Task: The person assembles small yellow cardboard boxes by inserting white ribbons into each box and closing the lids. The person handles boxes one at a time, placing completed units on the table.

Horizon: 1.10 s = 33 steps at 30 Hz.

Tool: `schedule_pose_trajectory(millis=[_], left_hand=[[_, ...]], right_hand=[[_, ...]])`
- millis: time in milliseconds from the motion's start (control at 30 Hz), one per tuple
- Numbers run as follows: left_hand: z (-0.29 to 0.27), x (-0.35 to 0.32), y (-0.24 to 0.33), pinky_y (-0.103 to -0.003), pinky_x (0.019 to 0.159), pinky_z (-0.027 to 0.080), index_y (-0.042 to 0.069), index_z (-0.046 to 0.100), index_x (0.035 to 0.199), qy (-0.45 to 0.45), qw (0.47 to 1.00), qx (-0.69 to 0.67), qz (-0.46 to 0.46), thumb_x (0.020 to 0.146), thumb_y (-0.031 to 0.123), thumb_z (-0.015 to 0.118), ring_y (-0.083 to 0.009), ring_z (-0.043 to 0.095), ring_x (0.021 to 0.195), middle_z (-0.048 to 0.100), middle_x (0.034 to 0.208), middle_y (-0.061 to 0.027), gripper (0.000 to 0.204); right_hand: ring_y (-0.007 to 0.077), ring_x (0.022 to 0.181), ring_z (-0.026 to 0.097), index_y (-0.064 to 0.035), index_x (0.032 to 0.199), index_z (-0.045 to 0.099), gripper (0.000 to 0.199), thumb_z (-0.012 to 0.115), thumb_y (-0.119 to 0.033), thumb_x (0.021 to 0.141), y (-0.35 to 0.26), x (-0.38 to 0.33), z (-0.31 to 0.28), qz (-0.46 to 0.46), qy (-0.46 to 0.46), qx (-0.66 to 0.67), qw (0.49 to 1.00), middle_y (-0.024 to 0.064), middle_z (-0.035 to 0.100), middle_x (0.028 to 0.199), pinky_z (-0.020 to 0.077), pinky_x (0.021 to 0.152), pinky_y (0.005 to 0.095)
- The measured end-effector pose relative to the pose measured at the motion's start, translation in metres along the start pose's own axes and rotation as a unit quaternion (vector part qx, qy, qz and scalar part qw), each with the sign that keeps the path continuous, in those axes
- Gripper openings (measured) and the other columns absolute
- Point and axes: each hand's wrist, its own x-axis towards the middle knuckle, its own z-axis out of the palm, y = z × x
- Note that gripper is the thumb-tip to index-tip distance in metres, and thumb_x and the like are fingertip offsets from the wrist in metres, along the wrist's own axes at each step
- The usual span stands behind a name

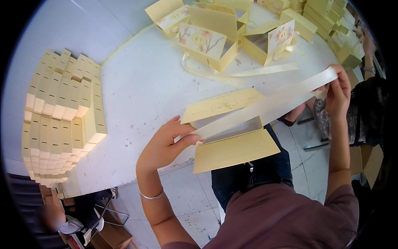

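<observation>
A long cream ribbon (pixel 269 101) is stretched taut between my two hands, slanting up to the right. Its lower end is pinched between thumb and fingers of my left hand (pixel 168 143), right beside the box. The far end is gripped by my right hand (pixel 340 93), raised off to the right beyond the table edge. Beneath the ribbon, a pale yellow gift box (pixel 236 151) lies open at the table's near edge, its two flaps spread apart. The upper flap (pixel 219 106) bears a faint printed emblem. Part of the box's inside is hidden by the ribbon.
Tall stacks of cream boxes (pixel 62 112) stand at the left of the white table (pixel 137 99). Open flower-printed boxes (pixel 203 43) with loose ribbon (pixel 265 71) sit at the far side. More boxes (pixel 327 16) pile up at far right. Other people sit at lower left and right.
</observation>
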Motion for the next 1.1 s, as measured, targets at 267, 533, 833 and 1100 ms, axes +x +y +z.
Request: schedule_pose_trajectory(millis=[267,533,833,1100], left_hand=[[0.019,0.035,0.036,-0.032,0.055,0.04,-0.001,0.062,0.081,-0.019,0.987,0.088,-0.136,0.082,0.014,0.061,-0.0268,0.048,0.058,0.057,0.066,-0.0131,0.016],[0.024,0.041,0.034,-0.033,0.056,0.041,0.0,0.063,0.084,0.034,0.992,0.088,-0.083,0.081,0.015,0.061,-0.0306,0.051,0.059,0.057,0.067,-0.0161,0.016],[0.008,0.021,0.024,-0.027,0.053,0.041,-0.003,0.064,0.085,0.081,0.967,-0.012,-0.241,0.083,0.019,0.062,-0.0139,0.048,0.053,0.055,0.06,-0.0085,0.022],[0.019,0.027,0.02,-0.021,0.055,0.043,-0.004,0.066,0.083,0.139,0.969,0.07,-0.193,0.082,0.015,0.065,-0.0067,0.053,0.058,0.061,0.064,-0.0027,0.018]], right_hand=[[0.0324,0.101,0.056,0.0022,0.118,0.052,0.039,0.058,-0.008,0.08,-0.048,-0.008,0.089,-0.137,-0.321,-0.098,0.932,0.0182,0.051,0.121,0.0465,0.084,0.0359],[0.0345,0.098,0.054,-0.0027,0.122,0.044,0.042,0.057,-0.006,0.082,0.004,0.003,0.17,-0.109,-0.276,-0.125,0.947,0.0173,0.049,0.117,0.0456,0.081,0.037],[0.032,0.083,0.059,-0.0014,0.111,0.054,0.027,0.054,-0.006,0.084,0.009,0.035,0.144,-0.109,-0.314,-0.223,0.916,0.016,0.061,0.089,0.0464,0.073,0.0369],[0.0149,0.073,0.056,0.0007,0.104,0.058,0.02,0.05,-0.009,0.088,0.016,0.053,0.172,0.114,-0.435,-0.043,0.892,0.0107,0.062,0.081,0.0446,0.068,0.0286]])
